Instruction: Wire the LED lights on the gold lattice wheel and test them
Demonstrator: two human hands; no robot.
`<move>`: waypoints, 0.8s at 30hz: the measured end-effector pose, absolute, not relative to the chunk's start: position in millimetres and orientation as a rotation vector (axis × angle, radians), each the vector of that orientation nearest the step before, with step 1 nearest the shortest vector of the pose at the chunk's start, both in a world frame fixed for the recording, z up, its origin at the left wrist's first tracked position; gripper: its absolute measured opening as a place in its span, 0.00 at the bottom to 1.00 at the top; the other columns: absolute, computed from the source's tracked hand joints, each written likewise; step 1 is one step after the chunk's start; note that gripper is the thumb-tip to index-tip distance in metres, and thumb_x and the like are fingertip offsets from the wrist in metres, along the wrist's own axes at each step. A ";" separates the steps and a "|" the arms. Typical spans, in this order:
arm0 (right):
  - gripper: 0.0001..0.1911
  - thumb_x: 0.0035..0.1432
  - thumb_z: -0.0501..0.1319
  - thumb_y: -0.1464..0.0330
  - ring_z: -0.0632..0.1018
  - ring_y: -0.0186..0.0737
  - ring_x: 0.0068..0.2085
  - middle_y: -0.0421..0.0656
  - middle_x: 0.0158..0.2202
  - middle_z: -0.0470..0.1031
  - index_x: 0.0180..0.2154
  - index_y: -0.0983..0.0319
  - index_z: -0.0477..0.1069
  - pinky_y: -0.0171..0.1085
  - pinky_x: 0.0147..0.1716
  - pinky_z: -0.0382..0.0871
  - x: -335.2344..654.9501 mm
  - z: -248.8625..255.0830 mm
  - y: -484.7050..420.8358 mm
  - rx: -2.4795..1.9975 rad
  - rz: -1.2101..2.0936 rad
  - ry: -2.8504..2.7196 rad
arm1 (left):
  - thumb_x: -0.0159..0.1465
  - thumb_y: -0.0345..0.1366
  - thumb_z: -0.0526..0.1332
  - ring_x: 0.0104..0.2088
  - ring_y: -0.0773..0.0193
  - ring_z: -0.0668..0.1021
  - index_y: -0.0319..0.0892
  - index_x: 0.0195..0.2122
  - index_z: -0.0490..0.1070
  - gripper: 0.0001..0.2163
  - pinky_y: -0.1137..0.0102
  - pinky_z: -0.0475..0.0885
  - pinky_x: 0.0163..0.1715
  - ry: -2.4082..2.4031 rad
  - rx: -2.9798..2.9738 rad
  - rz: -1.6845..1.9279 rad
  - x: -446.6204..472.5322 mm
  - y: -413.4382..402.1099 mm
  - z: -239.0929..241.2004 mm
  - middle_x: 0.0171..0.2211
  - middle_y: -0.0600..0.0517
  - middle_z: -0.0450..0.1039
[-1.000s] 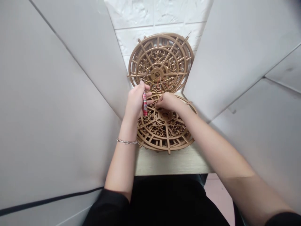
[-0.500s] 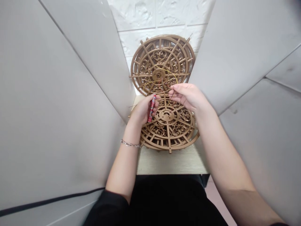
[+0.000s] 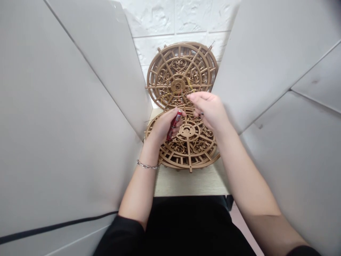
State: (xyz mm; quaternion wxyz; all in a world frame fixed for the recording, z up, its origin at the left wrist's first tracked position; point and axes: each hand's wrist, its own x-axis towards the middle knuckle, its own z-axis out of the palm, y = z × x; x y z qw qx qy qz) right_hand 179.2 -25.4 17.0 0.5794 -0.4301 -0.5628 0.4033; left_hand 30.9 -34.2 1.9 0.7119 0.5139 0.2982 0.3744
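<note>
A red printed tube (image 3: 174, 123) is gripped in the curled fingers of the left hand (image 3: 163, 126), above the front stack of gold openwork discs (image 3: 190, 156); its print is too small to be read. By the pinched fingers of the right hand (image 3: 211, 110), a blurred yellow wire (image 3: 189, 84) is held before the rear stack (image 3: 178, 64). The front stack is carried by the worktop (image 3: 189, 185).

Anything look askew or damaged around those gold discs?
The rear stack of gold discs looks askew: its rims do not line up. A thin strand pokes past its upper-right edge, and a yellow strand curves over its lower left. No breakage shows, though fine detail is blurred.
</note>
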 end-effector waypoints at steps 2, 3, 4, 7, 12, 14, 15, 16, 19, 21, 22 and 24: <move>0.14 0.44 0.63 0.58 0.55 0.22 0.14 0.32 0.14 0.58 0.29 0.62 0.72 0.28 0.12 0.49 174.2 6.6 -26.1 -0.989 1.046 -1.301 | 0.62 0.43 0.46 0.11 0.77 0.56 0.42 0.28 0.62 0.13 0.80 0.49 0.10 0.668 1.115 0.809 31.5 -35.2 3.5 0.15 0.60 0.52; 0.14 0.43 0.63 0.59 0.53 0.22 0.14 0.32 0.13 0.58 0.29 0.63 0.72 0.28 0.12 0.46 172.2 2.7 -26.9 -0.976 1.095 -1.294 | 0.62 0.42 0.45 0.11 0.77 0.57 0.41 0.26 0.61 0.13 0.80 0.50 0.10 0.675 1.099 0.806 31.8 -35.5 4.2 0.15 0.59 0.52; 0.13 0.43 0.64 0.60 0.53 0.22 0.14 0.32 0.13 0.58 0.28 0.63 0.72 0.28 0.12 0.45 170.7 0.0 -28.1 -0.962 1.132 -1.288 | 0.62 0.41 0.44 0.12 0.77 0.58 0.41 0.25 0.60 0.14 0.79 0.52 0.11 0.680 1.083 0.807 32.1 -35.6 4.8 0.15 0.59 0.52; 0.11 0.42 0.64 0.63 0.53 0.21 0.14 0.32 0.14 0.60 0.27 0.65 0.72 0.28 0.12 0.46 167.9 -2.5 -32.8 -0.927 1.175 -1.271 | 0.60 0.37 0.43 0.12 0.76 0.60 0.40 0.22 0.58 0.13 0.79 0.55 0.12 0.661 1.064 0.809 32.8 -35.5 5.5 0.15 0.58 0.53; 0.08 0.45 0.61 0.64 0.52 0.21 0.13 0.32 0.13 0.60 0.25 0.64 0.69 0.27 0.11 0.44 166.4 -1.0 -38.7 -0.961 1.146 -1.263 | 0.61 0.40 0.39 0.12 0.75 0.60 0.41 0.21 0.59 0.17 0.78 0.55 0.12 0.604 1.056 0.804 33.4 -36.5 6.7 0.15 0.57 0.54; 0.08 0.46 0.61 0.64 0.51 0.21 0.13 0.31 0.13 0.59 0.26 0.63 0.69 0.27 0.11 0.43 166.4 -0.7 -39.8 -0.979 1.105 -1.271 | 0.62 0.47 0.37 0.11 0.75 0.60 0.41 0.20 0.58 0.21 0.78 0.55 0.12 0.619 1.054 0.812 34.1 -37.6 8.0 0.14 0.57 0.53; 0.09 0.46 0.61 0.63 0.51 0.21 0.13 0.31 0.13 0.59 0.26 0.63 0.70 0.27 0.11 0.43 166.6 -0.6 -40.1 -0.984 1.090 -1.277 | 0.61 0.50 0.36 0.11 0.75 0.60 0.41 0.20 0.58 0.23 0.78 0.54 0.11 0.632 1.054 0.819 34.6 -38.1 8.6 0.14 0.57 0.53; 0.09 0.46 0.61 0.63 0.52 0.21 0.13 0.32 0.14 0.60 0.27 0.63 0.70 0.27 0.11 0.43 166.7 -0.6 -40.3 -0.986 1.085 -1.284 | 0.61 0.53 0.35 0.11 0.75 0.60 0.41 0.19 0.58 0.25 0.78 0.54 0.11 0.645 1.054 0.828 35.3 -38.7 9.2 0.13 0.57 0.53; 0.10 0.46 0.60 0.62 0.54 0.21 0.13 0.34 0.18 0.66 0.27 0.63 0.71 0.27 0.11 0.45 167.1 -0.8 -40.6 -0.984 1.101 -1.325 | 0.59 0.57 0.33 0.10 0.76 0.59 0.41 0.19 0.57 0.28 0.79 0.52 0.10 0.692 1.057 0.851 37.5 -40.2 10.5 0.13 0.57 0.52; 0.10 0.46 0.60 0.63 0.56 0.21 0.14 0.36 0.21 0.70 0.27 0.64 0.71 0.27 0.11 0.48 166.9 -0.8 -40.6 -0.971 1.101 -1.348 | 0.59 0.57 0.34 0.09 0.77 0.58 0.41 0.18 0.57 0.28 0.79 0.52 0.10 0.730 1.068 0.861 38.9 -41.0 10.9 0.12 0.58 0.52; 0.09 0.46 0.60 0.64 0.57 0.22 0.15 0.36 0.22 0.70 0.27 0.64 0.71 0.27 0.12 0.50 166.7 -0.8 -40.5 -0.962 1.097 -1.351 | 0.59 0.57 0.34 0.09 0.77 0.58 0.41 0.18 0.57 0.28 0.79 0.52 0.10 0.745 1.076 0.866 39.5 -41.3 11.0 0.12 0.58 0.52; 0.08 0.46 0.60 0.65 0.59 0.22 0.16 0.36 0.22 0.71 0.26 0.64 0.70 0.27 0.13 0.53 166.5 -0.7 -40.5 -0.944 1.096 -1.352 | 0.60 0.56 0.36 0.09 0.77 0.58 0.41 0.18 0.57 0.27 0.79 0.52 0.10 0.753 1.094 0.882 40.5 -41.6 10.8 0.12 0.58 0.52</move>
